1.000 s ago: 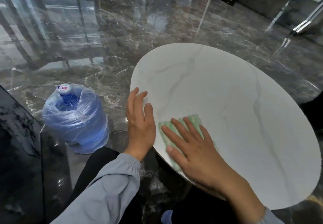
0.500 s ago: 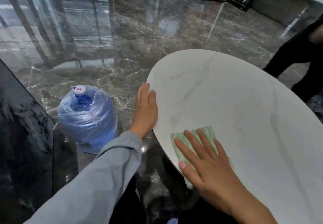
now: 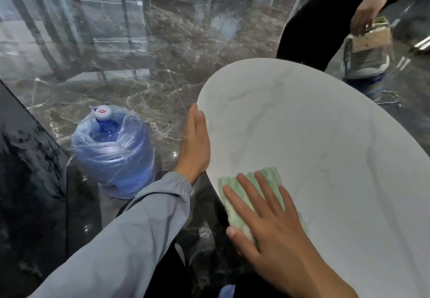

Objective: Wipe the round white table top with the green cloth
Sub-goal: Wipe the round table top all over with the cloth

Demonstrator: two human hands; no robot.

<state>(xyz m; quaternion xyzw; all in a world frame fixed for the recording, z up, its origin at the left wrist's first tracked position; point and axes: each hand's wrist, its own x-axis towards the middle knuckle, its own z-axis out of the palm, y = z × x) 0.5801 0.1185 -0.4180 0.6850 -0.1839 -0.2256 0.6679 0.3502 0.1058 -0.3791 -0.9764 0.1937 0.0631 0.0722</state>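
Green cloth (image 3: 267, 175) under right hand (image 3: 277, 235), left hand (image 3: 195, 144) perhaps on table rim (image 3: 217, 83)

Smooth, matt marble-veined table top (image 3: 325, 148), ribbed green cloth (image 3: 235, 214) (glossy dark stone floor (image 3: 151, 69))

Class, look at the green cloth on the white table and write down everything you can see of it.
The green cloth is a soft-looking rectangle with pale green and white ribbed stripes, perhaps microfibre. It lies flat on the round white table top, at the near left rim, and its near edge seems to hang slightly over the side. The right hand presses flat on it, fingers straight and spread, hiding most of its middle. Nothing else touches it.
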